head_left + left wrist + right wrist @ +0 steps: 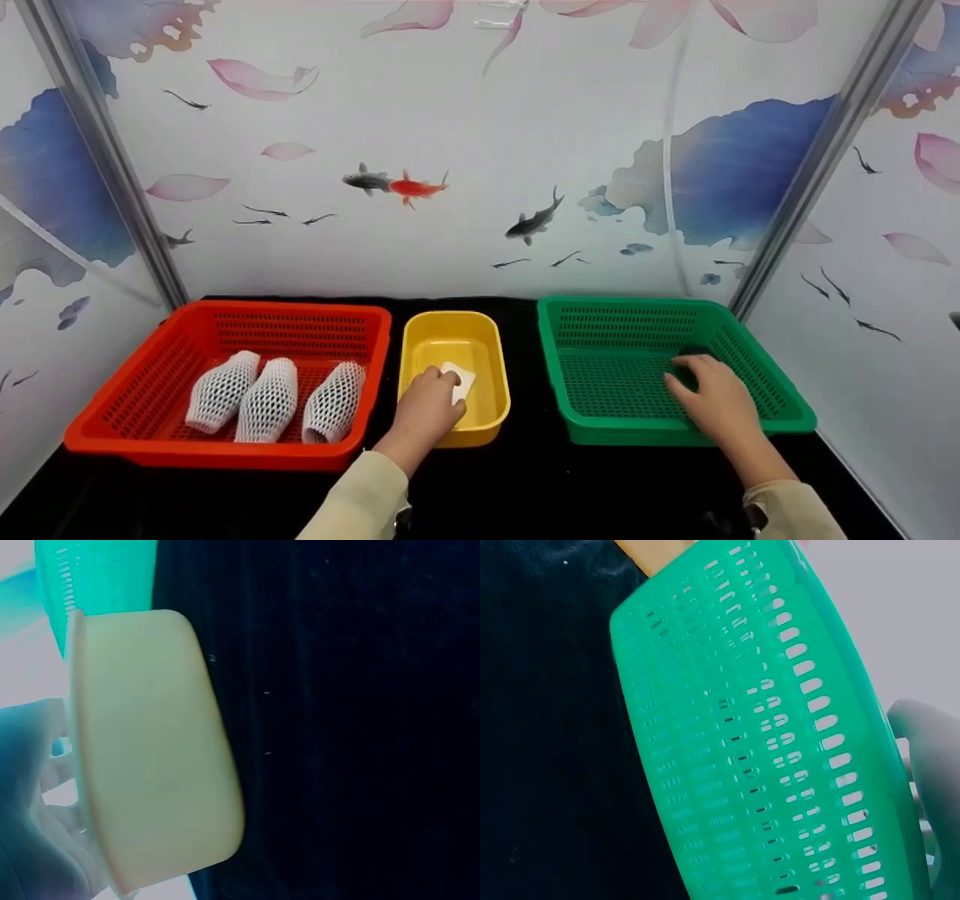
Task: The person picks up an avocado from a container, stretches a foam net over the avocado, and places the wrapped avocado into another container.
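Note:
My left hand (427,403) reaches over the near left edge of the yellow tub (495,405) and pinches a small white piece (463,381), flat-looking, its kind unclear. In the left wrist view, the fingers (56,772) show only in part behind the tub's rim. Over the right part of the green basket (622,431), my right hand (716,394) is lowered with bent fingers and the thumb apart from them. A dark patch (694,350) shows just beyond those fingers; whether it is an object or shadow, and whether the hand touches it, is unclear.
At left stands a red basket (225,454) with three white foam net sleeves (268,401) lying in it. Black cloth (525,487) covers the table under all the containers. Printed white panels (480,247) with metal corner posts (817,165) enclose the back and sides.

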`<state>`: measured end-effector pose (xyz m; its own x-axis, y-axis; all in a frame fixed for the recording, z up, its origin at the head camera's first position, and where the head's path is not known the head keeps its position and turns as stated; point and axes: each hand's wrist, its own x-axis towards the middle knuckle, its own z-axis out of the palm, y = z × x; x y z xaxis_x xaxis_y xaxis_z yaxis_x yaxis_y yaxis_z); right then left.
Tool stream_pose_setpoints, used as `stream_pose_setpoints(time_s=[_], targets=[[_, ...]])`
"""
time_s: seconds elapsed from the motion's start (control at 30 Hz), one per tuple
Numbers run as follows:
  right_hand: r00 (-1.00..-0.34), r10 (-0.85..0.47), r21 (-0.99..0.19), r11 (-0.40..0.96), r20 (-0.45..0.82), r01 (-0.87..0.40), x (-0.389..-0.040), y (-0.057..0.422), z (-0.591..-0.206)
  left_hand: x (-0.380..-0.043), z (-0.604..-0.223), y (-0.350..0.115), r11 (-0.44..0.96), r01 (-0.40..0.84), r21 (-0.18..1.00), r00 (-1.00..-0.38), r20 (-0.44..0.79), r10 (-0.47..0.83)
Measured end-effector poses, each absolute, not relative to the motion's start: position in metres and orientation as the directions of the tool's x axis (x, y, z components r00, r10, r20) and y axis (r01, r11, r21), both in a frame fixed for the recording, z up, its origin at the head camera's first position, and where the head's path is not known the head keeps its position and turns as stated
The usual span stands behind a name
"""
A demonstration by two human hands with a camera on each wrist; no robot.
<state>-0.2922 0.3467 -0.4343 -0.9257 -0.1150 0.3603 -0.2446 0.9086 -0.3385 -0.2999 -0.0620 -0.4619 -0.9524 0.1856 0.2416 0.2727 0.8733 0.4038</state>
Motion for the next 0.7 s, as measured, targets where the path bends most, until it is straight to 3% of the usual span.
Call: stream_pose_setpoints(time_s=[0.33, 0.7], targets=[[-0.97, -0.04, -0.37, 0.92, 0.24, -0.13, -0.303, 0.375, -0.432, -0.31, -0.468, -0.056, 0.915, 0.14, 0.378, -0.988, 0.111, 0.105], [-0.993, -0.098, -0.36, 0.926, 0.069, -0.117, -0.326, 0.393, -0.431, -0.314, -0.467, -0.053, 0.92, 0.069, 0.386, -0.995, -0.043, 0.092]])
